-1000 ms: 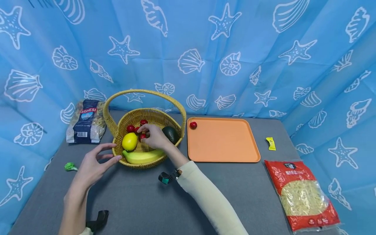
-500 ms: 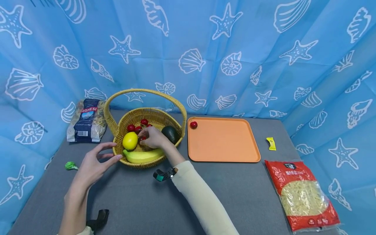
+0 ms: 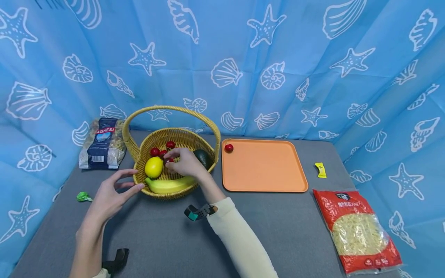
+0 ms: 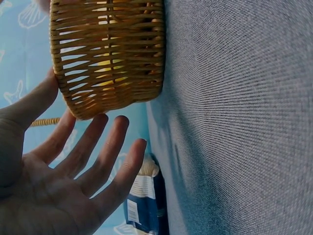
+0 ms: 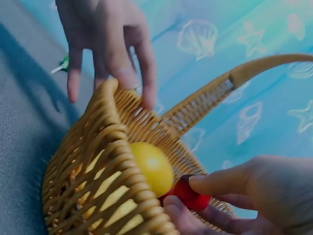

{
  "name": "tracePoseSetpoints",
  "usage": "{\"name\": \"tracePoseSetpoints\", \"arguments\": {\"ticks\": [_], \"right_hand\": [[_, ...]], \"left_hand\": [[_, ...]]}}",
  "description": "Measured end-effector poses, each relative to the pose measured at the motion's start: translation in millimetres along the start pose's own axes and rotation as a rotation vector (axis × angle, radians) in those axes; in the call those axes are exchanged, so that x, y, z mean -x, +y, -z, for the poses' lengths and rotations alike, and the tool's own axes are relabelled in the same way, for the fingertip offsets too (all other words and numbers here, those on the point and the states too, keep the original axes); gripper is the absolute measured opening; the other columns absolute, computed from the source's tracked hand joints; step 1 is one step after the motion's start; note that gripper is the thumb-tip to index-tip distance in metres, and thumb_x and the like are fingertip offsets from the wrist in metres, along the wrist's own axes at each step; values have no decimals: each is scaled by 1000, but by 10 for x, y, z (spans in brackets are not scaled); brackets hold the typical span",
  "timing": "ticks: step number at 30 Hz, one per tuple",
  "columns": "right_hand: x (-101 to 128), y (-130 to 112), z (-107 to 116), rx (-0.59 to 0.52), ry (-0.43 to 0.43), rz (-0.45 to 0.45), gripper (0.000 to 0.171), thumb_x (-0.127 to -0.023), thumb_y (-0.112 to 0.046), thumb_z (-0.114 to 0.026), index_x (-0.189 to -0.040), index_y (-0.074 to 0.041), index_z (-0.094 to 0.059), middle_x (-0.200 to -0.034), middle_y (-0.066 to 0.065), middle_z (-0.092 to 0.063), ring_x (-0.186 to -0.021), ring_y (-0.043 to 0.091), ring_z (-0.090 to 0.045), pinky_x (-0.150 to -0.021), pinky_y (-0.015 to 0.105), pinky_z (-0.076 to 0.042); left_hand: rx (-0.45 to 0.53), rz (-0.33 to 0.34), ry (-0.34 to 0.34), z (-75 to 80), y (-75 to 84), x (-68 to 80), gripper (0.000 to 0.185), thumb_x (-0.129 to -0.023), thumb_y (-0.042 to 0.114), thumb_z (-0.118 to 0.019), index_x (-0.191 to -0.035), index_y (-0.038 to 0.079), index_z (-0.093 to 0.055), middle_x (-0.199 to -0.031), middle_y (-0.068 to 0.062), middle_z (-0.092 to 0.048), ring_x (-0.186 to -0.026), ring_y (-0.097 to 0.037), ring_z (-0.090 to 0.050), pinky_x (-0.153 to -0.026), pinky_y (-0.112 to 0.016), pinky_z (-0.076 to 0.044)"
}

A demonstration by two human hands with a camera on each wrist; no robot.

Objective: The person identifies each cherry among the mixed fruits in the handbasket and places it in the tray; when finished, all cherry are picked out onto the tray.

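A wicker basket (image 3: 160,196) with an arched handle holds a lemon (image 3: 153,167), a banana (image 3: 170,185), a dark green avocado (image 3: 203,159) and several red cherries (image 3: 154,152). Reaching inside, my right hand (image 3: 189,164) pinches one cherry (image 5: 191,194) between thumb and fingers, right beside the lemon. My left hand (image 3: 109,197) rests its thumb and index finger against the basket's left rim; in the left wrist view its fingers (image 4: 110,152) are spread and fairly straight. Part of the basket's contents is hidden behind the right hand.
Right of the basket lies an orange tray (image 3: 264,166) bearing one cherry (image 3: 228,148). A pasta bag (image 3: 103,144) and a green-wrapped candy (image 3: 83,197) are at left. At right are a yellow packet (image 3: 321,170) and a red bag (image 3: 358,231). A blue curtain (image 3: 222,69) hangs behind.
My right hand dipped slightly left among the cherries inside the basket, then shifted a little back to the right. The left hand and the basket have stayed in place.
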State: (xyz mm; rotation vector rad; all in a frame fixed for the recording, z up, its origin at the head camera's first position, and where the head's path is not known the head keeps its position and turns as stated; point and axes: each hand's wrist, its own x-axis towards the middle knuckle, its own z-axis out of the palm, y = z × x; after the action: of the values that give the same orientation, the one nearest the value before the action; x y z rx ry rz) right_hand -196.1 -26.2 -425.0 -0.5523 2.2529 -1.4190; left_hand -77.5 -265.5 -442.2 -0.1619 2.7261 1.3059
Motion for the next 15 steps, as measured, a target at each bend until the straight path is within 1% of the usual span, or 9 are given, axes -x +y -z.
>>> {"name": "tracePoseSetpoints", "arguments": {"ticks": [2,3,5,6,8,9,12,14,15], "right_hand": [[84,-29,54,-19,0,50,29,-105,-8,-69,-133,0,-71,-135,19,-71,-87,26,-79,-79,32,-66],[129,-41,82,-24,-1,73,31,-105,-8,-69,-134,0,-71,-137,20,-71,-85,26,-79,-76,30,-65],[228,-67,127,-40,-5,107,32,-105,-9,-70,-135,-2,-71,-138,18,-71,-81,22,-78,-73,29,-64],[283,-84,150,-52,-6,118,32,-104,-10,-70,-136,-2,-70,-138,17,-71,-81,23,-79,-70,29,-63],[403,-111,199,-68,-8,135,32,-105,-11,-70,-136,-5,-70,-137,15,-72,-77,20,-77,-61,23,-53],[468,-123,223,-76,-7,145,32,-105,-12,-70,-137,-6,-70,-137,14,-72,-78,21,-77,-60,22,-50],[680,-133,305,-100,-4,185,33,-104,-13,-71,-136,-6,-69,-136,13,-72,-86,30,-77,-62,22,-48],[828,-114,370,-104,9,209,31,-104,-13,-73,-134,-7,-70,-134,12,-72,-90,33,-77,-65,22,-50],[902,-102,405,-102,23,220,30,-103,-13,-74,-133,-6,-70,-133,12,-72,-93,29,-77,-70,22,-54]], "left_hand": [[-1,1,-2,1,-2,-3,71,-103,46,-74,-159,10,-49,-162,-30,-50,-134,-52,-64,-96,-58,-64],[-2,2,-2,3,0,-5,71,-104,47,-73,-160,10,-49,-162,-30,-50,-134,-52,-64,-96,-58,-64],[-1,5,-2,9,2,-4,71,-103,48,-73,-160,11,-49,-162,-30,-50,-134,-52,-64,-96,-58,-64],[-2,7,-2,11,4,-3,72,-103,49,-73,-160,11,-49,-162,-30,-50,-134,-52,-64,-96,-57,-64],[-2,8,-1,14,7,-2,72,-103,49,-73,-160,11,-49,-162,-30,-50,-135,-52,-64,-95,-57,-64],[-2,9,-2,14,4,-2,73,-103,49,-73,-160,11,-49,-162,-30,-49,-135,-52,-63,-96,-58,-64],[-9,13,-2,11,-4,-5,73,-103,50,-73,-160,10,-49,-162,-31,-49,-135,-52,-63,-96,-58,-64],[-11,15,-2,8,-7,-7,74,-103,49,-73,-160,10,-48,-163,-30,-49,-135,-52,-63,-97,-58,-64],[-12,16,-1,6,-6,-8,74,-103,50,-73,-160,10,-49,-163,-30,-50,-135,-52,-63,-97,-59,-64]]}}
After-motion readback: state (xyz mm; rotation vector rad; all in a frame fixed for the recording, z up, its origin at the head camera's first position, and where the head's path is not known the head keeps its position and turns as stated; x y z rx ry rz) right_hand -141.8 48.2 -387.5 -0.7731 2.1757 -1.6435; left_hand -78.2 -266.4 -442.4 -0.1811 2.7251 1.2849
